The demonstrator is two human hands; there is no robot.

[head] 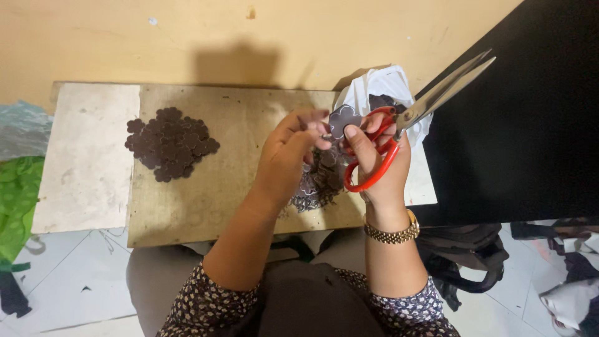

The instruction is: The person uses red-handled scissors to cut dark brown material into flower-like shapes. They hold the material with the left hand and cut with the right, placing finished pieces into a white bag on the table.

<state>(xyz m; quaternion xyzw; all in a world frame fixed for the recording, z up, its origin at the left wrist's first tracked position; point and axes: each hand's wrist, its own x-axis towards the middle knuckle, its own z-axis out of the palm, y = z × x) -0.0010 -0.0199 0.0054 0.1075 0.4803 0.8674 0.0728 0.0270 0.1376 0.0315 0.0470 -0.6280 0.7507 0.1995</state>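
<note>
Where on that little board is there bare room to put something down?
The pale strip left of the dark flower-shaped pile lies bare, as does the brown board between that pile and the left hand. It is crowded under both hands, where cut pieces lie, and by the right hand holding the red-handled scissors.

Both hands pinch a dark flower-shaped cutout [345, 118], the right hand [380, 163] (red-handled scissors [399, 128] looped on it) opposite the left hand [292, 153].

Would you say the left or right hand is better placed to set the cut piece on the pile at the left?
Left, probably. The left hand pinches the flower-shaped piece and is nearer the pile. The right hand is occupied by the scissors.
</note>
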